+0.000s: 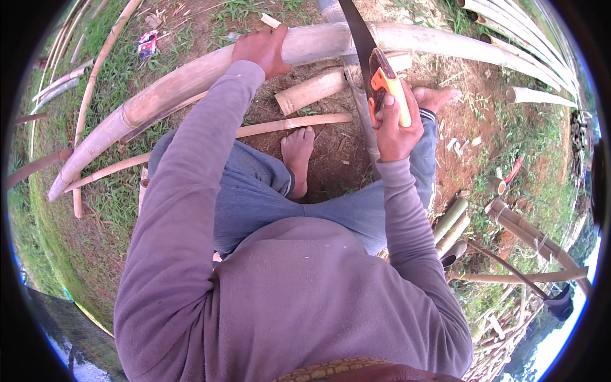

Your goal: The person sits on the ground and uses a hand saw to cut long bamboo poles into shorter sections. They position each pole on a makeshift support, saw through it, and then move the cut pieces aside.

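A thick, pale bamboo pole (184,88) lies crosswise in front of me, bowed by the lens. My left hand (262,51) is closed over its top, left of the middle. In my right hand (398,124) is a hand saw (361,35), gripped by its orange and dark handle. The dark blade points away from me and crosses the pole just right of its middle; whether the teeth have cut into it I cannot tell. Beneath the pole lies a shorter cut bamboo piece (312,91), nearer to me. A thin split bamboo strip (293,123) rests close to my feet.
Several bamboo poles (519,28) are stacked at the far right. Short bamboo pieces (450,219), a red-handled tool (514,170) and a long-handled tool with a dark head (560,304) lie to the right. A red packet (147,44) is on the grass at the far left.
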Demonstrator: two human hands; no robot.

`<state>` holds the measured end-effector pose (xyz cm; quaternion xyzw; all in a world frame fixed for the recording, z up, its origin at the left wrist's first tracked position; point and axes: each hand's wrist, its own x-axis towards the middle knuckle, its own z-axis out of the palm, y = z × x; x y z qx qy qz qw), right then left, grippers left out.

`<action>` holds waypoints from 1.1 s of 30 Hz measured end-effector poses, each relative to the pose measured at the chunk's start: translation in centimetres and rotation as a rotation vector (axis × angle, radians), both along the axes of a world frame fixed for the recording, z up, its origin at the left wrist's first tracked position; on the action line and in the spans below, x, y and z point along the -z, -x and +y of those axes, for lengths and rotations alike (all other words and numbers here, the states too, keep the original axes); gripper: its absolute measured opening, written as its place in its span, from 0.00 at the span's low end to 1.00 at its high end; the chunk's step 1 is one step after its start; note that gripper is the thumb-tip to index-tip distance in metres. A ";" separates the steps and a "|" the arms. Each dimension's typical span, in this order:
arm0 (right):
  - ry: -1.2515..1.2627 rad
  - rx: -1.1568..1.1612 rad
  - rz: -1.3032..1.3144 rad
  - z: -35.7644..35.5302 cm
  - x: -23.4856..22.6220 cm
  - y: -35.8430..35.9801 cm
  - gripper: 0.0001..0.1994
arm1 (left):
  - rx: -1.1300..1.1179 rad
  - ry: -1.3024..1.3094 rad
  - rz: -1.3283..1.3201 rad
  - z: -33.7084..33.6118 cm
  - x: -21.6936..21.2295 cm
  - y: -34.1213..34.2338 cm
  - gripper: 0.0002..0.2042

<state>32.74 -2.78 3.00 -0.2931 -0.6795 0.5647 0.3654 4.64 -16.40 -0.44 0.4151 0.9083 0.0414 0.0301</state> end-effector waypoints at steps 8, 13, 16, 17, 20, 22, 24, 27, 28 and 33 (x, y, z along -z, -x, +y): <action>-0.074 0.014 -0.006 -0.3 -0.4 0.2 0.20 | 0.006 -0.002 0.025 0.3 0.4 0.1 0.42; -0.144 0.000 -0.082 -0.3 -1.1 -0.3 0.21 | 0.011 -0.019 0.026 0.1 0.5 0.2 0.42; -0.198 0.010 -0.070 -3.2 -1.8 -6.2 0.22 | 0.005 0.025 -0.061 0.0 -0.4 0.5 0.39; -0.136 0.002 -0.059 -4.4 -2.4 -8.0 0.22 | 0.012 -0.007 -0.043 -0.2 0.0 0.4 0.39; -0.279 0.024 -0.038 -3.6 -1.0 -6.9 0.21 | 0.021 -0.060 0.030 -0.3 0.9 0.4 0.39; -0.303 0.027 -0.071 -2.1 0.0 -2.6 0.20 | 0.021 -0.047 0.070 0.1 1.3 0.1 0.39; -0.203 -0.016 -0.103 1.1 -1.5 2.9 0.19 | 0.017 -0.026 0.032 0.7 0.7 0.0 0.39; -0.045 -0.037 -0.102 1.0 -2.2 2.7 0.19 | 0.023 -0.019 0.064 -0.1 0.8 -0.7 0.40; -0.063 -0.018 -0.100 0.2 -2.5 1.3 0.20 | 0.034 -0.032 0.095 -0.1 0.7 -0.5 0.40; -0.146 -0.033 -0.181 -4.8 -4.2 -11.2 0.23 | 0.007 -0.043 0.045 -0.8 1.1 0.2 0.40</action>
